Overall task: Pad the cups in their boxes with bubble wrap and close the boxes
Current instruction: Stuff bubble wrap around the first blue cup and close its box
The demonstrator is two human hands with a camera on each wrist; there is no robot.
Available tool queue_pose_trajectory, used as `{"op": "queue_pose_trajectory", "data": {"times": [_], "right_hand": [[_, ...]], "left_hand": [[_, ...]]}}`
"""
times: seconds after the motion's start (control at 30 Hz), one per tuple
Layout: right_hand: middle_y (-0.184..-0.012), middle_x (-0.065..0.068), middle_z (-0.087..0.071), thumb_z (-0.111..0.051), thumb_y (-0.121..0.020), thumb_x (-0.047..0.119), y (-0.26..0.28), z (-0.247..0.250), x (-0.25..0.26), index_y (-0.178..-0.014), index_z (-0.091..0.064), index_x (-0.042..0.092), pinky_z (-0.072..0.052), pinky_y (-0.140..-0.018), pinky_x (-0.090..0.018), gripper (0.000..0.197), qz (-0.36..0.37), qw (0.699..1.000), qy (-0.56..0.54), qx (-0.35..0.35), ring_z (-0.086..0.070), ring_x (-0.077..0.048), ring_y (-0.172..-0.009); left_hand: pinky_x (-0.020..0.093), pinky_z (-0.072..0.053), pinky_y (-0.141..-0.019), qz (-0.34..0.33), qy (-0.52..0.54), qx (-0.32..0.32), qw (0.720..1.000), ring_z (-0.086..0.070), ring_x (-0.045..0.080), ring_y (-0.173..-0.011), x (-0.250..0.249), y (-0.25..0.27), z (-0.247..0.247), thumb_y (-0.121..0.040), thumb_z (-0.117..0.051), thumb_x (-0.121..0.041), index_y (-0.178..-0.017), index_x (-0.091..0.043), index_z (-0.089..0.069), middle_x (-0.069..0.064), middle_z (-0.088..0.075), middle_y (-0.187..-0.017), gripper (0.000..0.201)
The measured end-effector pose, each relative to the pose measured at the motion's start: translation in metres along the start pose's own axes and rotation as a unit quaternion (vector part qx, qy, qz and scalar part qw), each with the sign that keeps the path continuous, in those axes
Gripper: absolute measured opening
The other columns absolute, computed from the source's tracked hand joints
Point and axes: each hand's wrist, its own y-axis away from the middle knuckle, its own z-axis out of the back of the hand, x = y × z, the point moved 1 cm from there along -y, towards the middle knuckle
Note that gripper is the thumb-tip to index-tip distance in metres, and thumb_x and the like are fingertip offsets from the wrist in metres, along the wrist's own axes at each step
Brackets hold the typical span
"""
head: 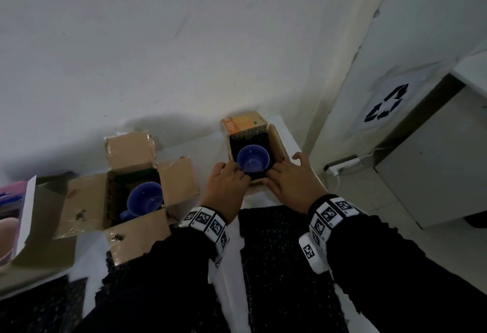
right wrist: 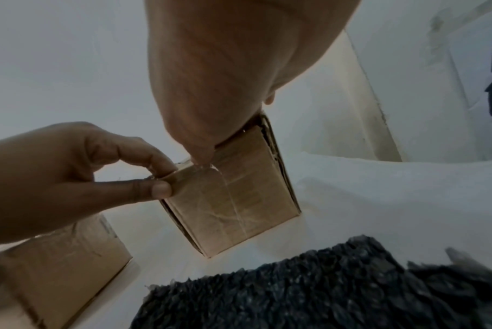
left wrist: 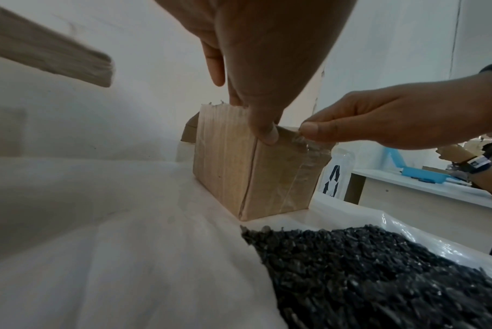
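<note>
So both hands are working the near edge of the small box [head: 253,153] on the right: the left hand [head: 226,182] is pinching the near-left corner, thumb outside and fingers curled over the rim, and the right hand [head: 292,177] is gripping the near-right rim the same way, probably steadying it or getting the flap up. The blue cup [head: 253,160] is sitting inside, looks like dark padding around it already. Further left, the bigger box [head: 131,195] is standing wide open with a second cup [head: 145,201]. A bubble wrap sheet [head: 284,266] is lying nearer, within reach.
</note>
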Motion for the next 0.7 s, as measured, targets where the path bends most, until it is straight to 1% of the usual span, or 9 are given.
{"op": "queue_pose_trajectory", "data": {"times": [0.07, 0.13, 0.23, 0.3, 0.37, 0.47, 0.53, 0.63, 0.7], "right_hand": [[-0.085, 0.006, -0.068, -0.034, -0.1, 0.041, -0.002, 0.002, 0.001, -0.105, -0.057, 0.027, -0.024, -0.103, -0.047, 0.028, 0.006, 1.0, -0.01, 0.021, -0.064, -0.019, -0.081], [-0.083, 0.004, -0.07, -0.034, -0.099, 0.042, -0.003, 0.002, 0.002, -0.111, -0.051, 0.028, -0.022, -0.108, -0.051, 0.025, 0.01, 0.999, -0.019, 0.026, -0.065, -0.019, -0.081], [-0.078, 0.003, -0.069, -0.033, -0.099, 0.044, -0.005, -0.002, 0.003, -0.099, -0.054, 0.027, -0.012, -0.113, -0.053, 0.027, 0.001, 0.999, -0.018, 0.036, -0.066, -0.019, -0.08], [-0.077, 0.003, -0.071, -0.032, -0.1, 0.044, -0.005, -0.007, 0.003, -0.103, -0.051, 0.026, -0.009, -0.112, -0.05, 0.026, -0.002, 0.999, -0.02, 0.042, -0.067, -0.02, -0.081], [-0.08, 0.001, -0.07, -0.033, -0.1, 0.042, -0.004, -0.009, 0.004, -0.103, -0.052, 0.023, -0.017, -0.106, -0.048, 0.027, -0.003, 0.999, -0.018, 0.027, -0.065, -0.022, -0.082], [-0.088, -0.001, -0.061, -0.045, -0.097, 0.032, -0.001, -0.009, 0.002, -0.092, -0.057, 0.02, -0.032, -0.092, -0.045, 0.018, 0.02, 0.999, 0.001, -0.04, -0.06, -0.025, -0.079], [-0.084, 0.001, -0.059, -0.053, -0.094, 0.024, 0.003, -0.01, 0.002, -0.09, -0.057, 0.02, -0.035, -0.094, -0.045, 0.008, 0.038, 0.997, 0.012, -0.066, -0.057, -0.024, -0.078], [-0.076, 0.001, -0.061, -0.054, -0.091, 0.019, 0.009, -0.009, 0.002, -0.092, -0.052, 0.019, -0.032, -0.098, -0.048, 0.002, 0.033, 0.997, 0.017, -0.06, -0.058, -0.024, -0.083], [-0.078, 0.0, -0.063, -0.06, -0.082, 0.016, 0.011, -0.005, 0.004, -0.095, -0.051, 0.018, -0.031, -0.097, -0.049, 0.016, 0.029, 0.998, 0.025, -0.039, -0.058, -0.026, -0.09]], "left_hand": [[0.039, -0.044, -0.082, 0.001, 0.014, -0.001, 1.0, -0.06, 0.025, -0.093, 0.001, 0.001, -0.001, -0.069, -0.061, -0.009, -0.098, -0.019, -0.067, 0.0, -0.068, -0.086, 0.031], [0.04, -0.043, -0.084, 0.004, 0.017, 0.004, 1.0, -0.059, 0.026, -0.095, 0.0, 0.002, -0.001, -0.071, -0.054, -0.01, -0.106, -0.018, -0.064, 0.001, -0.067, -0.091, 0.037], [0.039, -0.041, -0.083, 0.016, 0.006, 0.015, 1.0, -0.055, 0.026, -0.096, -0.003, 0.001, -0.002, -0.071, -0.062, -0.012, -0.093, -0.021, -0.067, 0.001, -0.062, -0.093, 0.024], [0.039, -0.04, -0.082, 0.037, 0.002, 0.02, 0.999, -0.052, 0.027, -0.095, -0.005, 0.0, 0.0, -0.069, -0.067, -0.013, -0.09, -0.023, -0.069, 0.003, -0.056, -0.095, 0.023], [0.042, -0.038, -0.084, 0.044, -0.026, 0.013, 0.999, -0.05, 0.03, -0.095, -0.006, 0.0, 0.002, -0.071, -0.063, -0.014, -0.087, -0.023, -0.069, 0.003, -0.056, -0.093, 0.02], [0.044, -0.033, -0.09, 0.028, -0.046, 0.01, 0.999, -0.052, 0.031, -0.096, -0.005, 0.003, 0.005, -0.077, -0.047, -0.013, -0.085, -0.021, -0.068, 0.001, -0.063, -0.084, 0.024], [0.045, -0.029, -0.096, 0.032, -0.049, 0.01, 0.998, -0.054, 0.03, -0.094, -0.007, 0.004, 0.007, -0.076, -0.041, -0.01, -0.081, -0.019, -0.066, 0.001, -0.064, -0.078, 0.027], [0.05, -0.026, -0.102, 0.053, -0.045, 0.024, 0.997, -0.055, 0.03, -0.099, -0.014, 0.001, 0.014, -0.071, -0.055, -0.007, -0.082, -0.018, -0.065, 0.002, -0.066, -0.08, 0.018], [0.053, -0.023, -0.105, 0.063, -0.025, 0.055, 0.996, -0.052, 0.032, -0.109, -0.016, -0.002, 0.017, -0.068, -0.061, -0.007, -0.096, -0.018, -0.063, 0.005, -0.067, -0.092, 0.03]]}}
